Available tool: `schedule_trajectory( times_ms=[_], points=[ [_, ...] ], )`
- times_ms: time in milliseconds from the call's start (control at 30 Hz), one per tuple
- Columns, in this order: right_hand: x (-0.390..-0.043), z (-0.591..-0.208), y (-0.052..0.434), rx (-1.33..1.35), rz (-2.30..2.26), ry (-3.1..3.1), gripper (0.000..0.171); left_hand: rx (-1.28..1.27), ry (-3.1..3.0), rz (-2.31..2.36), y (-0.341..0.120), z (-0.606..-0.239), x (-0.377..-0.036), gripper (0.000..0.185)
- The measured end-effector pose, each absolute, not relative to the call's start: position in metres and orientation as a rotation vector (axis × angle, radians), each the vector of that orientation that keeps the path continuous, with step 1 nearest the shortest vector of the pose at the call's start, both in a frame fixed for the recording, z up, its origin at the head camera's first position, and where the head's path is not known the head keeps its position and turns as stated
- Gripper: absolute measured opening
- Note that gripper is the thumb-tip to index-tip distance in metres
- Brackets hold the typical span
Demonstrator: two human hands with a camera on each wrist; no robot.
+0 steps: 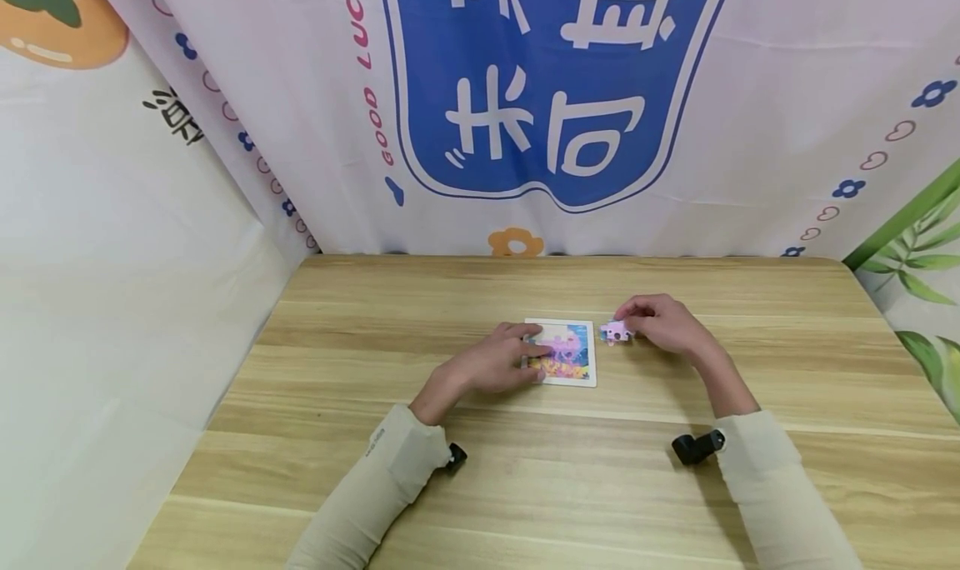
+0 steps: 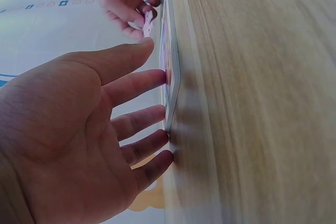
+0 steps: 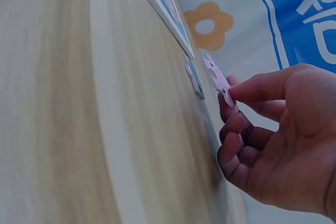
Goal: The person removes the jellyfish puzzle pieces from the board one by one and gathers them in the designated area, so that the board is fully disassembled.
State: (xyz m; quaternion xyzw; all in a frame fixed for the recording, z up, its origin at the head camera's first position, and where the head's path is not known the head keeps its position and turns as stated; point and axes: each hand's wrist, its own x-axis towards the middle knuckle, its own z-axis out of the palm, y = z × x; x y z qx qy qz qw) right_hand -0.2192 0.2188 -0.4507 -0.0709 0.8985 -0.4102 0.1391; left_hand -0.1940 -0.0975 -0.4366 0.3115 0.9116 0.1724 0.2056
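Observation:
My left hand (image 1: 498,362) rests its outstretched fingertips on a white-framed jigsaw puzzle (image 1: 591,368), which lies flat on the table and shows a pink figure over blue and yellow. In the left wrist view the fingers (image 2: 139,121) are spread along the board's edge, the thumb raised apart. To the right of the board, my right hand (image 1: 667,324) pinches a pink puzzle piece (image 3: 218,80) between thumb and fingers, holding it just above the tabletop. Below that piece, near the board's corner, more puzzle piece material (image 3: 194,80) lies on the wood.
The wooden table (image 1: 570,487) ends at the back against a hanging cloth (image 1: 750,153) with a blue printed panel. Another pale cloth (image 1: 112,303) hangs along the left side. Both sleeves carry small black wrist devices (image 1: 693,447) close to the tabletop.

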Motion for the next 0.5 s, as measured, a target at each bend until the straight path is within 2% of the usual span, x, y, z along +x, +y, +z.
schedule_trajectory(
  times_ms=[500],
  points=[
    [-0.215, -0.45, 0.238, -0.197, -1.144, 2.615, 0.024, 0.859, 2.538, 0.482, -0.098, -0.437, -0.194, 0.048]
  ],
)
